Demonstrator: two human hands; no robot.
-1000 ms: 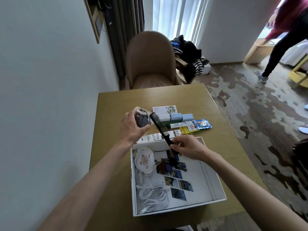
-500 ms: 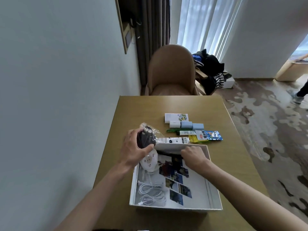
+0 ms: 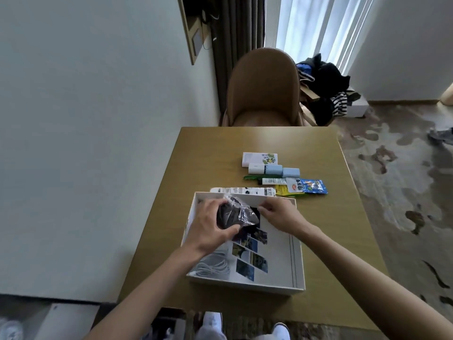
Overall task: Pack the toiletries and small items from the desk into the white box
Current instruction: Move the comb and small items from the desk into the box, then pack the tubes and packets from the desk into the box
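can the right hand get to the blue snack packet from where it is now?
Probably yes. The right hand sits at the white box's far wall, and the blue snack packet lies on open desk just beyond, with nothing on top. Whether that hand is gripping something is unclear.

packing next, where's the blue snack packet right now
In the head view the blue packet lies on the desk, just past the white box's far right corner, at the right end of the row beside a yellow packet.

a: what's in the clear wrapper (image 3: pixel 239 212)?
b: something dark, can't tell more. the left hand (image 3: pixel 210 227) covers part of the cable (image 3: pixel 213 266).
a: labels?
b: too small.
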